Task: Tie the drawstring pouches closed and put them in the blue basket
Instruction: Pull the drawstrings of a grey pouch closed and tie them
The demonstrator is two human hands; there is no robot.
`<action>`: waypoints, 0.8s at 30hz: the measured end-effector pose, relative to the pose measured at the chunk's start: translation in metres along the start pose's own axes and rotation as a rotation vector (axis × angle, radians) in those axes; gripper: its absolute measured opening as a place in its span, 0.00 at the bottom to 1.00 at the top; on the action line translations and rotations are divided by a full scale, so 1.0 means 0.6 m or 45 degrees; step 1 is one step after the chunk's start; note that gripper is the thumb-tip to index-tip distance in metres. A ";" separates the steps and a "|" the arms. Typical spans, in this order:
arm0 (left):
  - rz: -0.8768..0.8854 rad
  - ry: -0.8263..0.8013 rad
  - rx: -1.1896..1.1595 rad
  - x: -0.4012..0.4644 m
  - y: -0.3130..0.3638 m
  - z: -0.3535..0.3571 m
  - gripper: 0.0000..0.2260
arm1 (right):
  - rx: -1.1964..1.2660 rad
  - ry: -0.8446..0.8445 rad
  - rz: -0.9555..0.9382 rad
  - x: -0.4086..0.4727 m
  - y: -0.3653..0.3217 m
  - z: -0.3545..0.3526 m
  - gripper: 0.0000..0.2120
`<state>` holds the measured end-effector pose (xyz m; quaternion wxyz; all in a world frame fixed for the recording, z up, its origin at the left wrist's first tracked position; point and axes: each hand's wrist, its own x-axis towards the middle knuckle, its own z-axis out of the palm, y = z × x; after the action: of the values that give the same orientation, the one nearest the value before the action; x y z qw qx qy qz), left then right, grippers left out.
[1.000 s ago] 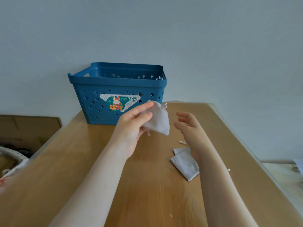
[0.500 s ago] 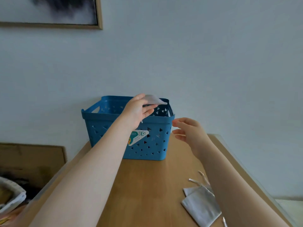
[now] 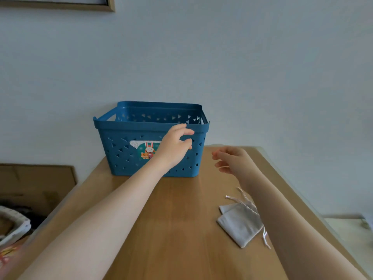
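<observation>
We see two grey pouches point(image 3: 240, 225) lying flat on the tabletop point(image 3: 177, 229), well on the near side of the basket and off to its right. One overlaps the other; the top one hides most of the lower, w/ only a corner of the lower showing at the far left. Their white cords point(image 3: 245, 197) trail loose toward the basket, and more cord point(image 3: 266, 238) sticks out at the near right, so they look untied. The right forearm passes just beside and partly over the pouches.

Further out, our right hand point(image 3: 232, 159) hovers above the tabletop, near the basket's front right corner but apart from it. Its fingers point(image 3: 219, 154) are relaxed and loosely bent, holding nothing.

Our left hand point(image 3: 173, 148) is up in front of the basket's front wall, just below the rim. Its fingers point(image 3: 186, 132) are loosely curled w/ nothing in them; we can't tell if they touch the rim.

The blue basket point(image 3: 121, 150) stands upright at the far end of the tabletop, against the wall. It has triangle cut-outs and a cartoon sticker point(image 3: 144, 149) on the front, partly hidden by the left hand. What's inside the basket can't be seen from here.

Left of the basket, lower down, there's brown cardboard point(image 3: 36, 184). Above and left of the basket, the corner of a picture frame point(image 3: 109, 5) hangs on the wall.
</observation>
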<state>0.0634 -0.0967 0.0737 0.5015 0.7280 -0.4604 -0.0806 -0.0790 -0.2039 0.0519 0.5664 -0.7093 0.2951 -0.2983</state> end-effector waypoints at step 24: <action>-0.274 -0.241 -0.081 -0.216 -0.035 0.111 0.10 | -0.926 0.061 0.050 -0.119 0.194 -0.050 0.11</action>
<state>-0.0362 -0.0414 -0.0201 0.4671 0.7461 -0.4222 -0.2168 -0.1572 -0.1904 -0.0629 0.2757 -0.8513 0.4087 -0.1794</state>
